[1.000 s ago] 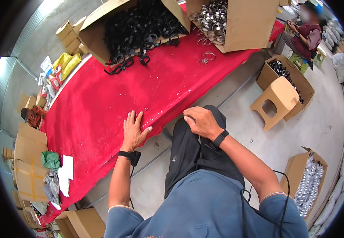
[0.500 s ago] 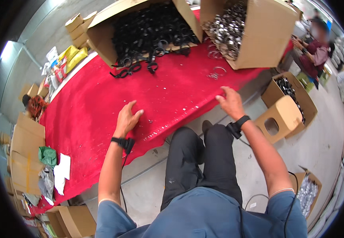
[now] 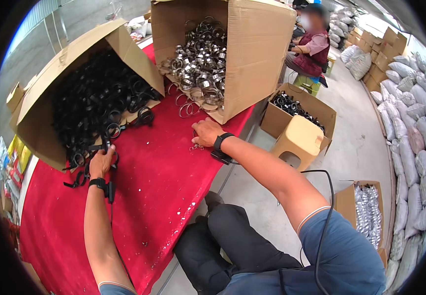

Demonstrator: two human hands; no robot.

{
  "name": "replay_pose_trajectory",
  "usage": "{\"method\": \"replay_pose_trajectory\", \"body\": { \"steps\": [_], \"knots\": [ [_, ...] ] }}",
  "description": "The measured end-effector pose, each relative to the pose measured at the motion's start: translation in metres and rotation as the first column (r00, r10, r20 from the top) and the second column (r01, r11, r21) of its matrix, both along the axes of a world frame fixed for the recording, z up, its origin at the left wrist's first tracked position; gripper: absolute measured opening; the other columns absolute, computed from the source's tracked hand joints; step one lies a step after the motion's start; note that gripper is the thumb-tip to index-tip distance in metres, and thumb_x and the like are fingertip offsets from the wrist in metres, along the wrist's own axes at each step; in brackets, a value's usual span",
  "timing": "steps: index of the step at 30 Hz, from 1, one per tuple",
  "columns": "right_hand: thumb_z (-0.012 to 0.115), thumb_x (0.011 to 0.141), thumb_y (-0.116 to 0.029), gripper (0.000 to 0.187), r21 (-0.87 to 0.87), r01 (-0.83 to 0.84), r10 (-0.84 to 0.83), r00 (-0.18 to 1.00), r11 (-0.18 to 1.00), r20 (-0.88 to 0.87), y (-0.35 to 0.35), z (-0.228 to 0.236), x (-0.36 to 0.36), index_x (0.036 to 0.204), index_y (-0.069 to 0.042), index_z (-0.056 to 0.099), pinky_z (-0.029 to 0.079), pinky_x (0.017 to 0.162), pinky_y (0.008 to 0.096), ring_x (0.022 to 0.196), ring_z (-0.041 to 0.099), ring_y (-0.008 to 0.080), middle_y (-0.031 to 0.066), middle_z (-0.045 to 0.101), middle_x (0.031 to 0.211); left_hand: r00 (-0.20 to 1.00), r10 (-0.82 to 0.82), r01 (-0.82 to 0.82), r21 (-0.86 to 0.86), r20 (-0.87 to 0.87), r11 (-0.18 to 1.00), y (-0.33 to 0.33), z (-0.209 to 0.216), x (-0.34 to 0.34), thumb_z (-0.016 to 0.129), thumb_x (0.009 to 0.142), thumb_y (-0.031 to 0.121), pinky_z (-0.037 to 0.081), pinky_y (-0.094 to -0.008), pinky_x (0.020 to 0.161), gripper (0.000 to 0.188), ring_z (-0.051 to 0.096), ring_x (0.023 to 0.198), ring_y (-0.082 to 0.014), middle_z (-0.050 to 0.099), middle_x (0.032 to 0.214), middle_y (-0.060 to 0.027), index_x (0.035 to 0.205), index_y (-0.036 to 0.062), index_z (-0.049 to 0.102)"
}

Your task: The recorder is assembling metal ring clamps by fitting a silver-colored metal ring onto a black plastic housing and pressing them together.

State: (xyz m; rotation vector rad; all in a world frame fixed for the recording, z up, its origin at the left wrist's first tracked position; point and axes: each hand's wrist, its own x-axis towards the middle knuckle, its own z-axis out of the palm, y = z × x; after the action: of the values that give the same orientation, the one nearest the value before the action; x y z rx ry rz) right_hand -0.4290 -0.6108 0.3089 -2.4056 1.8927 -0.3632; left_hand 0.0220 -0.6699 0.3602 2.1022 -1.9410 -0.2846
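Along the red-covered desk (image 3: 124, 206), a left carton (image 3: 38, 132) and a right carton (image 3: 257, 54) lie on their sides, mouths turned toward the person, likely so that what they hold slides out to where the hands can reach it. Black rings (image 3: 95, 103) fill the left carton and trail over its lower edge onto the desk; shiny silver rings (image 3: 208, 59) crowd the mouth of the right carton, with a few thin loose rings (image 3: 188, 109) lying in front of it. The left hand (image 3: 102, 161) is at the front edge of the black heap, its fingers bent among the nearest pieces; whether it grips one or only touches it I cannot tell, since dark parts run together around the fingertips. The right hand (image 3: 208, 132) curls down over small metal pieces (image 3: 196, 147) on the desk, just before the right carton; its own fingers cover the contact, so a firm pinch is not certain either. The hands are set wide apart, seemingly because the two spots are

Deep inside the left carton the black rings merge into shadow, and the picture's upper edge cuts off the right carton's top. On the floor (image 3: 360, 157), a tan stool (image 3: 304, 135) hides part of an open box (image 3: 272, 120) of dark pieces, while the silvery contents (image 3: 368, 211) of a lower box (image 3: 345, 204) are too small to make out
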Motion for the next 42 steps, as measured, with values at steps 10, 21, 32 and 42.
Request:
{"method": "replay_pose_trajectory", "body": {
  "steps": [10, 21, 32, 42],
  "knots": [
    [0.079, 0.085, -0.027, 0.057, -0.23, 0.075, 0.001, 0.95, 0.97, 0.311, 0.043, 0.038, 0.026, 0.131, 0.001, 0.062, 0.053, 0.103, 0.054, 0.116, 0.064, 0.0467, 0.0275, 0.067, 0.119, 0.974, -0.102, 0.126, -0.11, 0.204, 0.986, -0.003, -0.049, 0.023, 0.081, 0.092, 0.038, 0.055, -0.047, 0.108, 0.045, 0.065, 0.128, -0.0405, 0.075, 0.12, -0.0233, 0.128, 0.0107, 0.077],
    [0.085, 0.087, -0.024, 0.05, -0.148, -0.191, 0.237, 0.633, 0.97, 0.737, 0.129, 0.019, 0.166, 0.119, 0.001, 0.056, 0.055, 0.099, 0.046, 0.11, 0.069, 0.0373, 0.0203, 0.067, 0.114, 0.958, -0.235, 0.26, -0.147, 0.165, 0.954, 0.143, -0.022, 0.017, 0.09, 0.08, 0.035, 0.059, -0.0502, 0.088, 0.036, 0.072, 0.103, -0.0392, 0.074, 0.109, -0.0179, 0.088, 0.0023, 0.077],
    [0.084, 0.089, -0.035, 0.086, -0.16, -0.316, 0.354, 0.815, 0.935, 0.459, 0.16, -0.004, 0.175, 0.157, 0.002, 0.046, 0.04, 0.126, 0.0486, 0.148, 0.05, 0.0437, 0.0282, 0.052, 0.158, 0.948, -0.131, 0.092, -0.144, -0.291, 0.985, 0.19, -0.011, 0.037, 0.079, 0.094, 0.054, 0.055, -0.0448, 0.077, 0.061, 0.072, 0.085, -0.0341, 0.073, 0.09, -0.0187, 0.121, -0.0002, 0.071],
    [0.076, 0.099, -0.038, 0.071, -0.371, -0.369, 0.492, 0.808, 0.852, 0.324, -0.003, 0.048, 0.159, 0.152, 0.002, 0.054, 0.04, 0.125, 0.0498, 0.146, 0.052, 0.0449, 0.029, 0.055, 0.155, 0.992, -0.124, 0.117, -0.415, 0.008, 0.902, 0.047, 0.033, 0.154, 0.079, 0.094, 0.055, 0.047, -0.0481, 0.118, 0.084, 0.059, 0.138, -0.043, 0.063, 0.146, -0.029, 0.151, -0.0027, 0.056]
  ]
}}
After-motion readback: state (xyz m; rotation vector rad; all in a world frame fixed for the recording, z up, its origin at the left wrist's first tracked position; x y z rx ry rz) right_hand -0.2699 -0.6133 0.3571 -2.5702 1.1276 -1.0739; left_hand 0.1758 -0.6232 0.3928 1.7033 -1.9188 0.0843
